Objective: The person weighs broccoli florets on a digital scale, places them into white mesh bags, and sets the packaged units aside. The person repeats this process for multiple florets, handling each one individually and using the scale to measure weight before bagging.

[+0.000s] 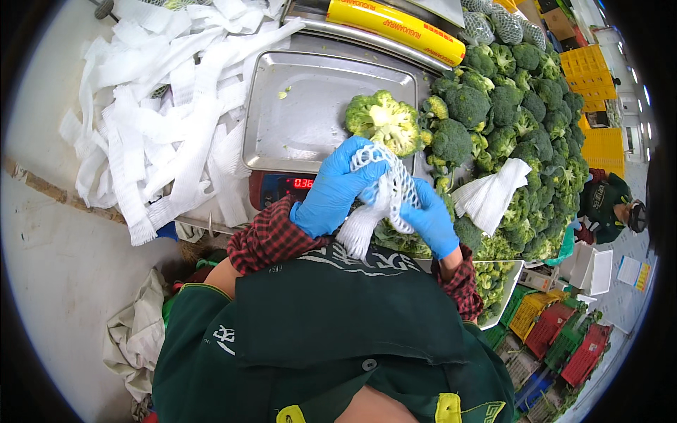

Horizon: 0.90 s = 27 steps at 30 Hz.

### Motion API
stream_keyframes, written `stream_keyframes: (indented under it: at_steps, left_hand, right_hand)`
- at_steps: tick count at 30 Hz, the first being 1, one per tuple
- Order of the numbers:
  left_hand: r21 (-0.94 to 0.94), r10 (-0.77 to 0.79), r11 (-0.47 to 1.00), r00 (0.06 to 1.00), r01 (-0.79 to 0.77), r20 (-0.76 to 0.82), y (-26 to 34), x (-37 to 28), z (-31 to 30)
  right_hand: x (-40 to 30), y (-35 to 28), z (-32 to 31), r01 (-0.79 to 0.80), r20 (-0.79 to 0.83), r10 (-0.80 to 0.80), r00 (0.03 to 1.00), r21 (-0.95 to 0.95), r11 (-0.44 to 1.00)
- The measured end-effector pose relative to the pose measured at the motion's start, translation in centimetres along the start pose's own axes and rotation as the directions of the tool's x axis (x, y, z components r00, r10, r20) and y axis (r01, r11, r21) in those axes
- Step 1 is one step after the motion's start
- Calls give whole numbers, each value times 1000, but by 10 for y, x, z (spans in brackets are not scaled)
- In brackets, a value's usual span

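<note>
Both hands wear blue gloves. My left hand (338, 185) and my right hand (431, 217) grip a white foam net sleeve (389, 180), stretched between them, with its loose end hanging down. Just above the sleeve is a broccoli head (385, 119), its pale cut underside facing the camera; whether fingers support it from below is hidden. It overlaps the right edge of a metal scale tray (317, 153). Below the tray a lit red display (303, 183) is partly covered by my left hand. Another white foam sleeve (494, 195) lies on the broccoli at the right.
Many white foam sleeves (174, 121) are heaped at the left. A large pile of broccoli (508, 121) fills the right. A yellow wrap roll (396, 29) lies behind the tray. Coloured crates (550, 328) stand at the lower right; another person (605, 206) is at the far right.
</note>
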<state>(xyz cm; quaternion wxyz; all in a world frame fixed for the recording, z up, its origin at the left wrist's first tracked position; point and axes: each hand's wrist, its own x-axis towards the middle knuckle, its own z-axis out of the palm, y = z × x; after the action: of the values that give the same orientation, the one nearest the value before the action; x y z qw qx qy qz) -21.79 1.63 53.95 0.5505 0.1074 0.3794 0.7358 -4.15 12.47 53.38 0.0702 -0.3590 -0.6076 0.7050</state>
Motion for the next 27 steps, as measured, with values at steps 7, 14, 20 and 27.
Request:
stream_keyframes:
  at_steps: [7,14,20,27]
  left_hand:
    - [530,-262,842,935,101,238,-11,-7,-16]
    - [521,-452,814,844,258,288,5,-12,-23]
    - [727,-142,686,977,-21,162,-7,1,-6]
    - [75,148,986,989,-148,1,-10,10,-15]
  right_hand:
    - [15,-29,-27,205,-369,-75,926,325,923]
    - [5,10,-45,216,-240,-110,965,478,851]
    - [11,-35,-31,262,-218,-208,954,261,929]
    - [19,10,-41,63,-65,-93,993,-366,928]
